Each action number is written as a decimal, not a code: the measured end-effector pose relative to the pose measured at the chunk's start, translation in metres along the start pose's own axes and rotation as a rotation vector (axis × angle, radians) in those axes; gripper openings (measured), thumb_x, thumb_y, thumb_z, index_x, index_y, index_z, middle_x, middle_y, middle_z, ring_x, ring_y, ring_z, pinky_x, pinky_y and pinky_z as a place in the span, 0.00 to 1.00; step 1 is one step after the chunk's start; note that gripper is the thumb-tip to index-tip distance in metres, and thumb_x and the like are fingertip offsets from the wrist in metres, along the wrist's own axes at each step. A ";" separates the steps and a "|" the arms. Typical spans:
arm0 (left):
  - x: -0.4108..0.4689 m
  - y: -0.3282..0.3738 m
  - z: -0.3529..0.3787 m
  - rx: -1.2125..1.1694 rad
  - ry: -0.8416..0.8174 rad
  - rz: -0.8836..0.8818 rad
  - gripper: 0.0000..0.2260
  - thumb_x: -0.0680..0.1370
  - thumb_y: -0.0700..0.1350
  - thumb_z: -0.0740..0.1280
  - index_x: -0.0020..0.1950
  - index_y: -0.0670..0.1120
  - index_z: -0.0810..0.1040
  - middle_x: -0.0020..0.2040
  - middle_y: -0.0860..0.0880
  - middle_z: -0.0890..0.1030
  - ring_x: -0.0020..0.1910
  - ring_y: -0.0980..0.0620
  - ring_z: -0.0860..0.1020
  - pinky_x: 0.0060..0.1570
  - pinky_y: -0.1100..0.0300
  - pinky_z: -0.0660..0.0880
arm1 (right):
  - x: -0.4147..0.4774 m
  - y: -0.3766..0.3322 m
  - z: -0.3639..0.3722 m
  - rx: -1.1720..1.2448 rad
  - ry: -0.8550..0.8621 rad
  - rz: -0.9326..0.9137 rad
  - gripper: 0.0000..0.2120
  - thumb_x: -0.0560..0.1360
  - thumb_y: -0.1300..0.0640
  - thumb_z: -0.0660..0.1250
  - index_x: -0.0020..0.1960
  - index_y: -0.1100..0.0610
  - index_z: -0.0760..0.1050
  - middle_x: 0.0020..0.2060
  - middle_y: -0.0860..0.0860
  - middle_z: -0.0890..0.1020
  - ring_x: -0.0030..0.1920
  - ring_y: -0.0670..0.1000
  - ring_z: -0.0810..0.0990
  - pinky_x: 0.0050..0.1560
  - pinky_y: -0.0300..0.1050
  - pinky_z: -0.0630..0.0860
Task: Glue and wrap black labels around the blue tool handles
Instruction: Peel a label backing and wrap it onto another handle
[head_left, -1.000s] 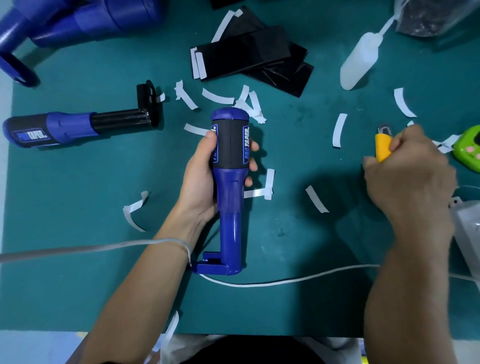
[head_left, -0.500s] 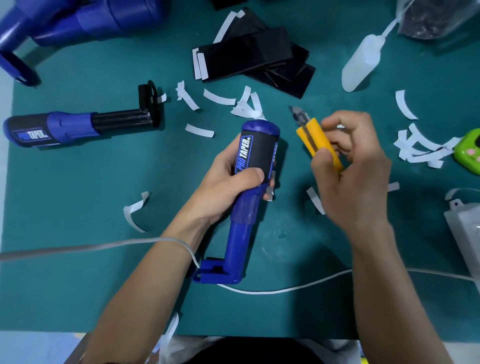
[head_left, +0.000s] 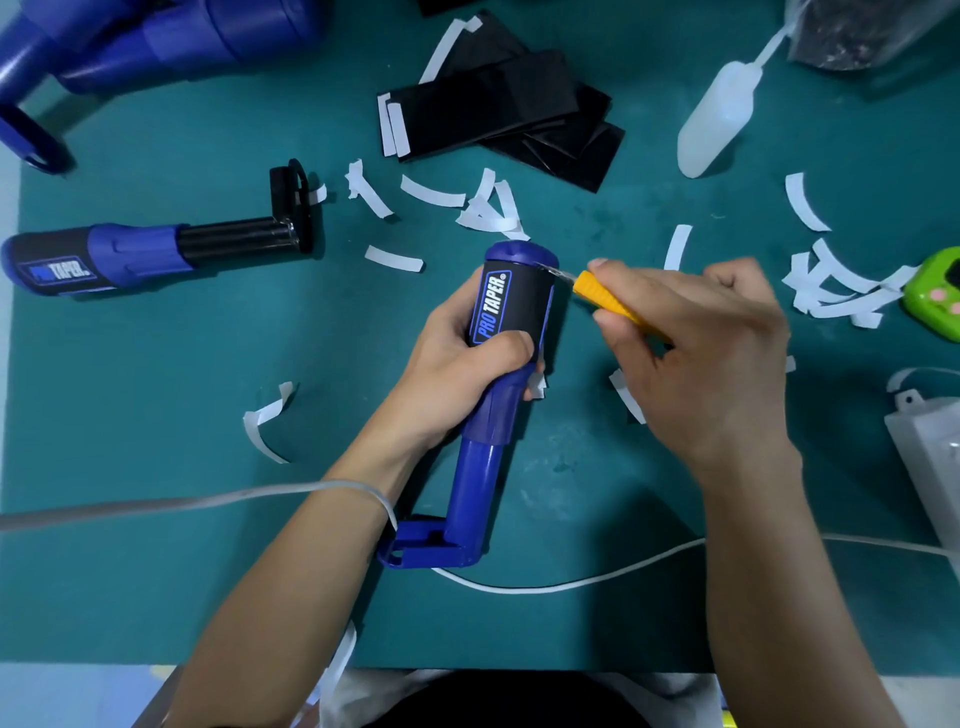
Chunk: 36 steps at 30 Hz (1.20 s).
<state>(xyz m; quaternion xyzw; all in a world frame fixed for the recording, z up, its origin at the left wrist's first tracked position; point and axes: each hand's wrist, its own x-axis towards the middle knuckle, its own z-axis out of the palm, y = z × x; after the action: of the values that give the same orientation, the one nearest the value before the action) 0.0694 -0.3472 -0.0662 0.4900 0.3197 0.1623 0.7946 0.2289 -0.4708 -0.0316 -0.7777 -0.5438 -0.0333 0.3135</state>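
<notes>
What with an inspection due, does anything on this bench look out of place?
Curled white paper strips litter the teal mat, and the translucent plastic squeeze bottle lies on its side, nothing visibly leaking. Nothing looks damaged.

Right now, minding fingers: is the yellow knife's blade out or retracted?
Out: a thin blade projects from the yellow knife, reaching the label edge.

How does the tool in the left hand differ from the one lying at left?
The left hand grips the held tool, label end pointing away; the lying tool rests sideways on the mat, untouched. The held tool's shaft is blue; the lying tool's is black. The yellow utility knife in the right hand reaches only the held tool. Both carry black PRO TAPER labels.
</notes>
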 end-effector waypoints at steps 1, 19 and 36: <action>0.000 0.000 0.000 0.005 0.002 -0.001 0.16 0.69 0.40 0.68 0.57 0.41 0.76 0.37 0.33 0.76 0.30 0.41 0.75 0.34 0.54 0.77 | 0.000 0.000 0.000 -0.002 0.004 -0.006 0.08 0.80 0.58 0.71 0.58 0.54 0.86 0.44 0.49 0.88 0.37 0.51 0.75 0.49 0.45 0.63; -0.003 0.002 0.005 0.111 0.017 0.020 0.14 0.71 0.39 0.68 0.56 0.47 0.78 0.37 0.29 0.75 0.28 0.42 0.76 0.34 0.54 0.77 | -0.002 -0.012 -0.014 -0.198 0.029 -0.007 0.09 0.83 0.58 0.66 0.56 0.52 0.86 0.34 0.49 0.83 0.29 0.58 0.74 0.48 0.50 0.59; -0.002 0.006 0.006 0.174 0.013 0.008 0.13 0.69 0.40 0.68 0.54 0.47 0.77 0.36 0.29 0.76 0.29 0.41 0.75 0.36 0.52 0.76 | -0.003 -0.020 -0.016 -0.288 0.029 0.053 0.10 0.79 0.63 0.68 0.53 0.54 0.86 0.32 0.52 0.82 0.28 0.59 0.71 0.47 0.52 0.59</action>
<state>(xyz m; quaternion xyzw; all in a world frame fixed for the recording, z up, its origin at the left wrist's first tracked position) 0.0721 -0.3499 -0.0582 0.5575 0.3356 0.1404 0.7462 0.2147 -0.4776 -0.0107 -0.8281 -0.5081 -0.1141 0.2074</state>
